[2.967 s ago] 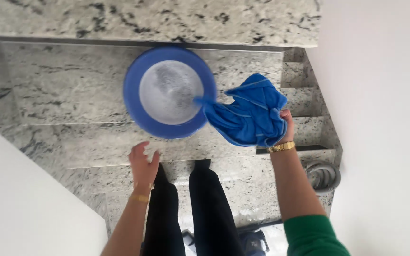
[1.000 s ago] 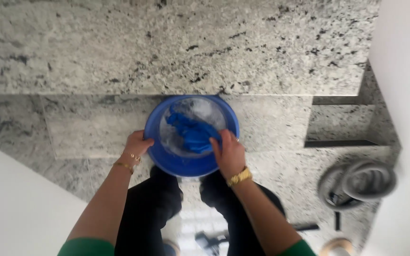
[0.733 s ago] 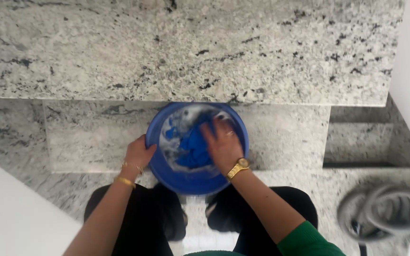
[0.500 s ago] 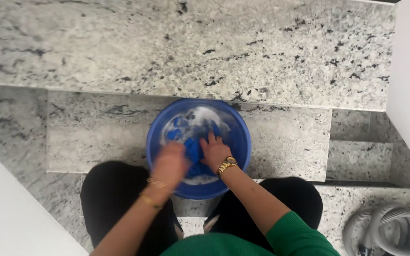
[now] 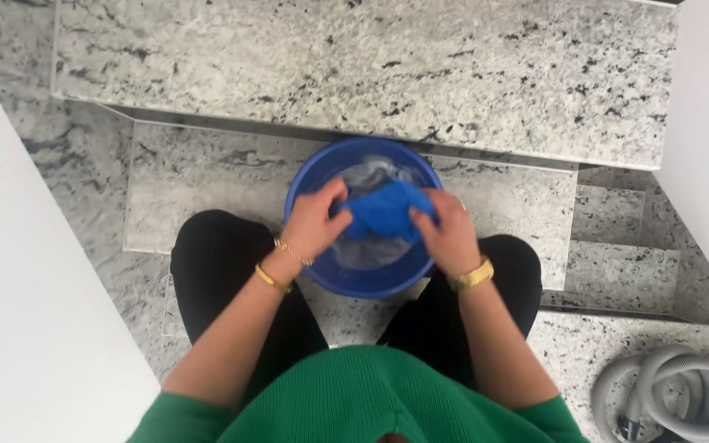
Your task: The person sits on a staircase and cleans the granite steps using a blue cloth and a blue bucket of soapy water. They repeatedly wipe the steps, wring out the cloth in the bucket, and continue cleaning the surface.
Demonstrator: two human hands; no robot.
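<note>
Blue cloth [image 5: 387,212] bunched, long axis left-right over blue basin [image 5: 313,176]; our left hand [image 5: 313,223] and right hand [image 5: 449,234] fingers pinch its ends.

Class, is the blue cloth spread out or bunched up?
Bunched up: the blue cloth sits gathered between left hand and right hand, above the blue basin.

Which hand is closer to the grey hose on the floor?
Right. The right hand grips the cloth over the basin, on the hose's side. The left hand grips the cloth's far end.
</note>
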